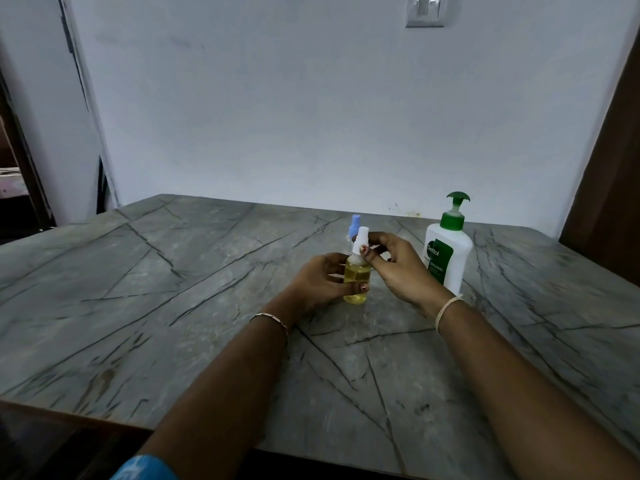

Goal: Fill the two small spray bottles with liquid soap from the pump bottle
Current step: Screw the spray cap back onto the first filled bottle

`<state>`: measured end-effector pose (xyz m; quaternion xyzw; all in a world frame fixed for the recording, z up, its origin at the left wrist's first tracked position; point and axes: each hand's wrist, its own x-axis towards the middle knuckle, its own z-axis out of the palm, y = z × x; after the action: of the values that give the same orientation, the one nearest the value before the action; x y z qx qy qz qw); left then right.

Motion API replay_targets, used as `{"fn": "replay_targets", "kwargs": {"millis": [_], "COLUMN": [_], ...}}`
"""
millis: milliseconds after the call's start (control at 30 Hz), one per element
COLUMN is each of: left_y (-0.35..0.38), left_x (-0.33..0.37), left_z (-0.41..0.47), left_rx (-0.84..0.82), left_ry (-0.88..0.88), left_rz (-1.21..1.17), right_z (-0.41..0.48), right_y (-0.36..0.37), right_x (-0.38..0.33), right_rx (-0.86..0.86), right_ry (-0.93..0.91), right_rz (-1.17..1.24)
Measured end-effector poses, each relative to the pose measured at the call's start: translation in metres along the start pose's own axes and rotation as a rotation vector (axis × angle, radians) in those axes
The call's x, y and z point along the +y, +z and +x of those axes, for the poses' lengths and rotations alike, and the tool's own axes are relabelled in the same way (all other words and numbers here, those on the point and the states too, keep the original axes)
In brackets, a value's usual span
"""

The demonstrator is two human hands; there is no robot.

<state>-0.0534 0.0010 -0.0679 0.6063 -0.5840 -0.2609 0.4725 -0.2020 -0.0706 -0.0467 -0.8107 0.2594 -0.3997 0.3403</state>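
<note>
Bottle (pixel 356 273) sits in left hand (pixel 318 282); right hand (pixel 398 268) pinches its sprayer (pixel 361 240).

between the left hand (pixel 317 282) and the right hand (pixel 398 266) we see a spray bottle (pixel 356 273) of clear yellow, with a white top. just beyond the hands we find a second spray bottle (pixel 354 226) topped in pale blue. right of the right hand the pump bottle (pixel 455 261) is white, with a green pump and a green label lettered white. under both hands the table (pixel 173 289) is grey marble, crossed by dark veins. we note a cream band (pixel 446 308) on the right wrist.
</note>
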Motion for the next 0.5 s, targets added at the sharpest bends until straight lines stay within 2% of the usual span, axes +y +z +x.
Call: {"fn": "replay_targets", "kwargs": {"millis": [167,500], "left_y": [-0.001,-0.002], "left_x": [-0.001,-0.002], "left_z": [0.002,0.003], "left_rx": [-0.017,-0.018], "left_ry": [0.022,0.035], "left_rz": [0.018,0.072], "right_z": [0.000,-0.003], "right_y": [0.003,0.015], "right_x": [-0.001,-0.002], "right_rx": [0.010,0.285], "right_ry": [0.015,0.018], "right_rz": [-0.021,-0.132]}}
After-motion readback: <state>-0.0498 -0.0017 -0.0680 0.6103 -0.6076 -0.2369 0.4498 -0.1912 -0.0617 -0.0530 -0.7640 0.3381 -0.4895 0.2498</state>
